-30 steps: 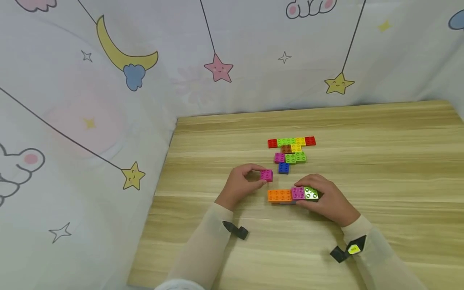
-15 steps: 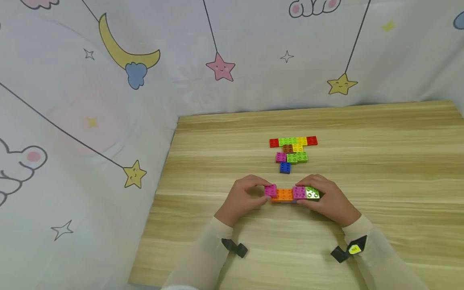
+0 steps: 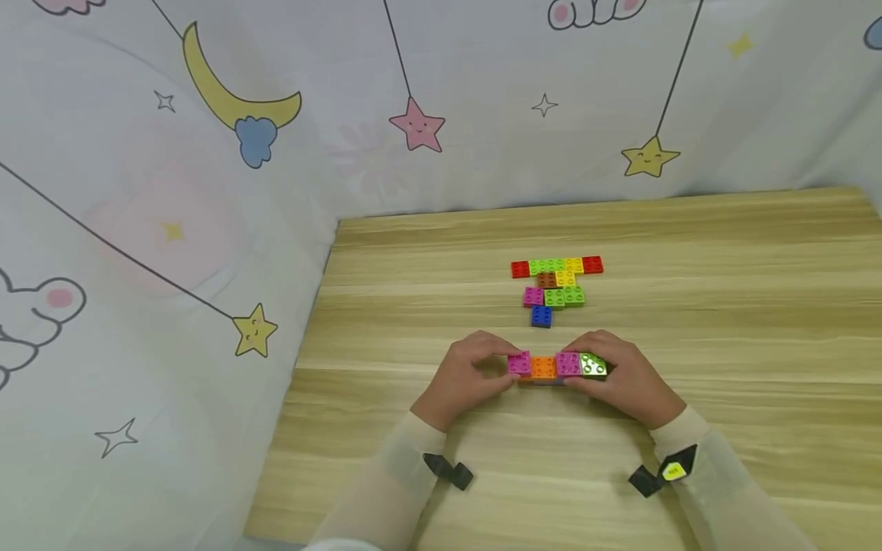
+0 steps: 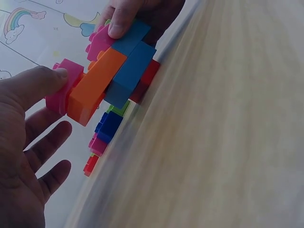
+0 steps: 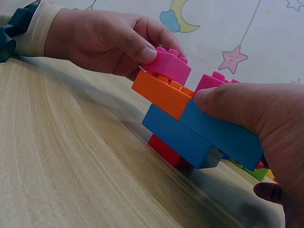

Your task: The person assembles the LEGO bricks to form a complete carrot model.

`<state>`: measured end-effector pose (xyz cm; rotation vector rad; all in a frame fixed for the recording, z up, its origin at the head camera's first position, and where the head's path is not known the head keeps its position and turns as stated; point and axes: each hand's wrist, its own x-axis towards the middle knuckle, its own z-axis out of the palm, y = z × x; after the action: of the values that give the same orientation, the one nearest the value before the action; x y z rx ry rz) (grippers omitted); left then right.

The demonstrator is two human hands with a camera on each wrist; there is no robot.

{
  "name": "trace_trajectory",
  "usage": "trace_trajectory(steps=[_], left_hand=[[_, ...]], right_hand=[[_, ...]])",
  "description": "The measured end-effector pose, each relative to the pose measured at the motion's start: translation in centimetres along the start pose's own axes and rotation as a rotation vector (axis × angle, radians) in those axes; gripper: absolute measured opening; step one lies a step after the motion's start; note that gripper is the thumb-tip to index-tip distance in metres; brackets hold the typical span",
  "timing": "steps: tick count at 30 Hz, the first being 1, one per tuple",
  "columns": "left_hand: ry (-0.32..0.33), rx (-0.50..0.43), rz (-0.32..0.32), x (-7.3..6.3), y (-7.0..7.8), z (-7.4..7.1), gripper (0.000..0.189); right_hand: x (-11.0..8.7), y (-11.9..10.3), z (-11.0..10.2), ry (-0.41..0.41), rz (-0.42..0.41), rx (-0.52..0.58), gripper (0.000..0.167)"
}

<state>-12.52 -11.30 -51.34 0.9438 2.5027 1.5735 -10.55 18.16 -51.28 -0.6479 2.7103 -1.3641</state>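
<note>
My left hand (image 3: 463, 380) pinches a pink toy brick (image 3: 519, 363) between thumb and finger. That brick lies over the left end of an orange brick (image 5: 159, 92), with orange studs showing beside it in the right wrist view. The orange brick belongs to a small stack with two blue bricks (image 5: 180, 136) and a red brick (image 5: 164, 151) at the bottom. On top, further right, are a second pink brick (image 3: 568, 363) and a light green one (image 3: 593, 365). My right hand (image 3: 630, 380) grips the stack at this right end, thumb on its near side.
Beyond the hands, several bricks lie in rows on the wooden table (image 3: 723, 306): a blue brick (image 3: 541, 316) nearest, then pink and green, brown and yellow, and a long row with red ends (image 3: 592, 265). A printed cloth (image 3: 496, 168) hangs behind the table.
My left hand has brought the pink brick down toward me and right, from beside the blue brick onto the orange brick's left end. The right hand has kept its grip in place.
</note>
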Motion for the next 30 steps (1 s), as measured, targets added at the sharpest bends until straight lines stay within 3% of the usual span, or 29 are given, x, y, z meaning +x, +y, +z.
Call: trace_trajectory(steps=[14,30], left_hand=[[-0.028,0.056,0.021,0.45,0.65,-0.02,0.029],[-0.05,0.071,0.025,0.47,0.76,-0.02,0.029]], right_hand=[[0.12,0.02,-0.09,0.001,-0.022,-0.014,0.037],[0.01,0.08,0.06,0.0,0.009,-0.017,0.035]])
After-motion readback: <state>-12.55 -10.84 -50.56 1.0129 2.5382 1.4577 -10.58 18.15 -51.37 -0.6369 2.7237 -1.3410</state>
